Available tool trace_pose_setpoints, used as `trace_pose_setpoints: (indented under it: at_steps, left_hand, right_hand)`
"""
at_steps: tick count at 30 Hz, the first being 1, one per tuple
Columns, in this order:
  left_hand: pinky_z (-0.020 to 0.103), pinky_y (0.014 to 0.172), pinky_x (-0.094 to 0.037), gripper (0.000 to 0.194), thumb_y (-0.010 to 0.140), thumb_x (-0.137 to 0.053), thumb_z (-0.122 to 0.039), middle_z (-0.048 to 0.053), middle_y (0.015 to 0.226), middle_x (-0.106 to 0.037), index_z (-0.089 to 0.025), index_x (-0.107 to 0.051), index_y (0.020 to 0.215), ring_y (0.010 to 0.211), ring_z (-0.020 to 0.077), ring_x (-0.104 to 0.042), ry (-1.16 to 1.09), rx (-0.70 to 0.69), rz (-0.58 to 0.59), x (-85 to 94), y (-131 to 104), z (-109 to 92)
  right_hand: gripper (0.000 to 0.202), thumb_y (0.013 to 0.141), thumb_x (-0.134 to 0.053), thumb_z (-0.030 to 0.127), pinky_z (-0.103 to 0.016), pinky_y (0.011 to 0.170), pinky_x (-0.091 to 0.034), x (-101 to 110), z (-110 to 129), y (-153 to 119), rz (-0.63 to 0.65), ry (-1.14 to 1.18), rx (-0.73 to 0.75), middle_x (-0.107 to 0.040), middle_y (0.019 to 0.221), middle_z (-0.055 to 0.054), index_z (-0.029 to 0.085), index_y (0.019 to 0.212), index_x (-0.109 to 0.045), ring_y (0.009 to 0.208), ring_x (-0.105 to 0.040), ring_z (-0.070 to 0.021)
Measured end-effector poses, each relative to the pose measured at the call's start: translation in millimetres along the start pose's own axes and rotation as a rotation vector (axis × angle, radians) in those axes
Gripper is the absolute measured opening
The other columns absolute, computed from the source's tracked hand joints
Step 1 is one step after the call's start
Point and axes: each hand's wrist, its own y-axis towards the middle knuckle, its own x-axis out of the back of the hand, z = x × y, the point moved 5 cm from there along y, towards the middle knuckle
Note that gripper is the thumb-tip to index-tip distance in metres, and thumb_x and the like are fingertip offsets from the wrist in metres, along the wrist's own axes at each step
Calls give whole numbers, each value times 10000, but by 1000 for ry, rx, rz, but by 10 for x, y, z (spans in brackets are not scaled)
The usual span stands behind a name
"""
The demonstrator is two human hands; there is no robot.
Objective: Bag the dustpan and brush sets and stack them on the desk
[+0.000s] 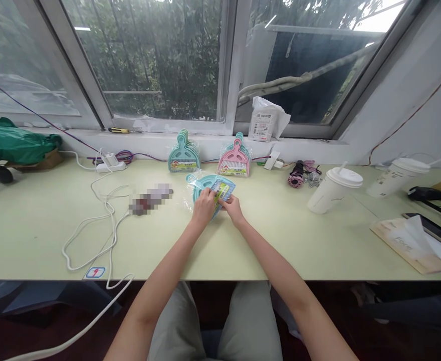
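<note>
A teal dustpan set (202,183) in a clear plastic wrapper, with a colourful label and a light blue edge, is held over the table, tilted. My left hand (204,204) has its fingers closed on the front of it, by the label. My right hand (232,208) grips its lower right edge, thumb near the label. Behind it, a stack of teal dustpan sets (183,154) leans on the wall below the window. To the right of that stands another stack, with a pink dustpan set (237,159) in front.
White cables (111,220) and a power strip (111,167) lie left, beside a blurred object (151,199). Lidded cups (335,189), a folded umbrella (296,175) and a tissue pack (408,245) stand or lie right. The table (280,260) ends before my lap.
</note>
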Motion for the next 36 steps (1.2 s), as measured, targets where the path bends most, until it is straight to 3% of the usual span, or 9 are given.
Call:
trace_pose_setpoints:
  at_steps: [5,10,14,19,24,29,36]
  left_hand:
    - [385,827,-443,382,809,-405,-52,90,1024,-592,-192,-634,1081,979,251,-513,-46,71,-101,108,-20,-31]
    - [341,818,-465,365,840,-433,-123,74,1015,-594,-199,-632,1137,976,215,-530,-268,203,-206,164,-67,-52]
    - [322,788,-475,369,825,-456,-143,59,1021,-599,-220,-646,1133,962,203,-546,-362,271,-144,135,-48,-13]
    - [355,814,-449,436,763,-519,-126,63,1049,-595,-251,-636,1164,993,239,-532,-236,229,-21,93,-13,45]
    - [427,904,-379,531,767,-503,-108,93,1114,-559,-252,-550,1276,1062,270,-488,-114,169,-20,74,-24,-50]
    - [400,892,-392,417,814,-500,-217,76,1051,-578,-230,-603,1218,1014,242,-503,-290,271,-55,70,-2,-1]
    - [361,824,-403,518,768,-446,-64,72,1012,-583,-248,-585,1232,969,236,-510,-217,218,-42,55,1,17]
  right_hand:
    - [450,557,-802,393,-369,653,-605,-12,41,-22,9,20,4,-710,790,-24,172,901,-613,704,-675,-194]
    - [451,570,-804,396,-389,696,-600,-44,88,-56,49,80,-6,-718,840,-39,178,919,-619,748,-681,-206]
    - [452,550,-815,387,-381,685,-600,-27,64,-39,50,89,-35,-720,822,-37,174,900,-623,721,-680,-201]
    - [410,569,-805,371,-373,684,-600,-10,52,-29,50,70,-36,-717,813,-33,171,876,-620,682,-675,-184]
    - [398,588,-798,359,-384,720,-596,-14,91,-41,65,83,-27,-715,825,-33,171,891,-622,706,-674,-183]
    - [394,594,-793,358,-370,692,-598,14,120,-16,88,48,-26,-716,838,-29,177,901,-623,698,-669,-175]
    - [403,580,-798,353,-340,635,-593,25,80,0,86,16,-51,-712,797,-25,177,896,-621,685,-671,-179]
